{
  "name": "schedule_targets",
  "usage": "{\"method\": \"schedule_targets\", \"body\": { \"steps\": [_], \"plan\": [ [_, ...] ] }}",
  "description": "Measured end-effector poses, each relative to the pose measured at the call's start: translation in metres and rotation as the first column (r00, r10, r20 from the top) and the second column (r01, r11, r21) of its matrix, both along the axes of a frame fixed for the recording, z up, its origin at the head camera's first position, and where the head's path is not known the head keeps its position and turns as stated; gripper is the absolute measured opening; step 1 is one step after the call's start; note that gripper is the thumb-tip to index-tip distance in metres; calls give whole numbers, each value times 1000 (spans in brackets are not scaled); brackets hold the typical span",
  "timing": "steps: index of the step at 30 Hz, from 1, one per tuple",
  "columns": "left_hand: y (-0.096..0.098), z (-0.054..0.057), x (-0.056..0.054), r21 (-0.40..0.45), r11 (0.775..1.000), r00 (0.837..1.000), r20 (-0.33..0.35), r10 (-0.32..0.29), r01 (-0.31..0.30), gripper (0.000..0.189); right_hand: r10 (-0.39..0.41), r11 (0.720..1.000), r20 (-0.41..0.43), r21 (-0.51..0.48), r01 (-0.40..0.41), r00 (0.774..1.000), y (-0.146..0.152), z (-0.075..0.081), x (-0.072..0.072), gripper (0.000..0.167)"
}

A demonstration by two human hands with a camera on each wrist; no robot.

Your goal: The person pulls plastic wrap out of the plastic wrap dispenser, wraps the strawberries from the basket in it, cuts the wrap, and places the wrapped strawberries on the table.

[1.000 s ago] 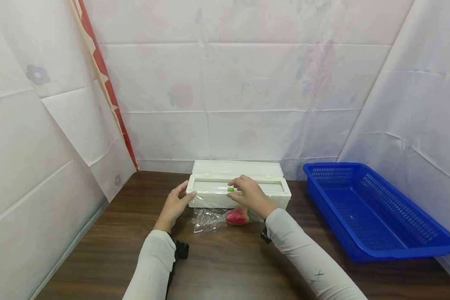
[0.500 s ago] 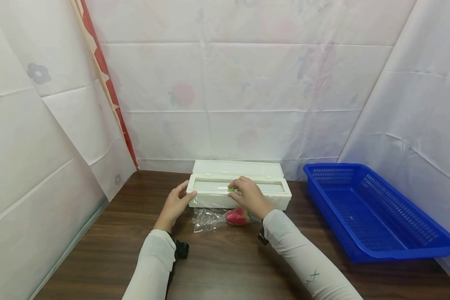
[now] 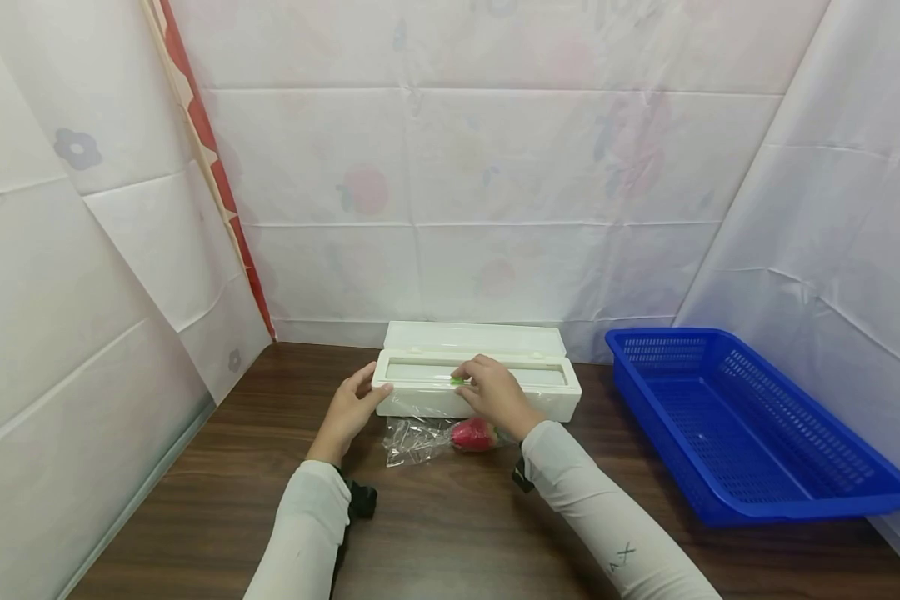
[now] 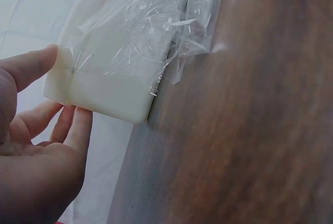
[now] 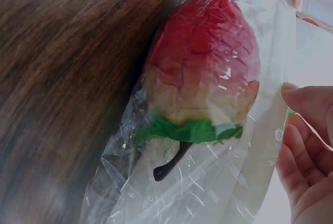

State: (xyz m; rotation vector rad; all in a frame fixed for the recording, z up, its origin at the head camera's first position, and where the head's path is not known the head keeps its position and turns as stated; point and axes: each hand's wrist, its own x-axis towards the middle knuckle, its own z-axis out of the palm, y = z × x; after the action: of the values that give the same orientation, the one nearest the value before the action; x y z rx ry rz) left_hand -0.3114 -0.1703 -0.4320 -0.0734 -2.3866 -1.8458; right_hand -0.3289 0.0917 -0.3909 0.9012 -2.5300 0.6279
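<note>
A long white cling film dispenser lies across the table, its lid raised at the back. My left hand grips its left end, thumb on top and fingers behind, as the left wrist view also shows. On the cutter track my right hand pinches a small green slider, mostly hidden by the fingers. Clear film hangs over the dispenser's front onto a red fruit, whose green leafy cap and brown stem show in the right wrist view.
A blue perforated basket stands to the right. White patterned sheets wall the back and sides of the brown wooden table. The fruit lies right in front of the dispenser.
My right hand has shifted slightly left along the track with the green slider. The left hand, dispenser and fruit stay nearly where they were.
</note>
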Motion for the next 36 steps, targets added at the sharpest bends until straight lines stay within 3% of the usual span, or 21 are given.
{"method": "schedule_targets", "body": {
  "steps": [11, 20, 36],
  "plan": [
    [0, -5, -2, -16, 1000, 1000, 10, 3, -3, 70, 21, 998, -17, 65, -19, 1000, -1, -1, 0, 20],
    [0, -1, 1, 6, 1000, 1000, -12, -22, 22, 71, 54, 991, -65, 128, -45, 996, -2, 4, 0, 25],
    [-1, -3, -3, -5, 1000, 1000, -4, -6, 6, 71, 71, 979, -25, 192, -65, 997, -3, 10, 0, 34]
  ]
}}
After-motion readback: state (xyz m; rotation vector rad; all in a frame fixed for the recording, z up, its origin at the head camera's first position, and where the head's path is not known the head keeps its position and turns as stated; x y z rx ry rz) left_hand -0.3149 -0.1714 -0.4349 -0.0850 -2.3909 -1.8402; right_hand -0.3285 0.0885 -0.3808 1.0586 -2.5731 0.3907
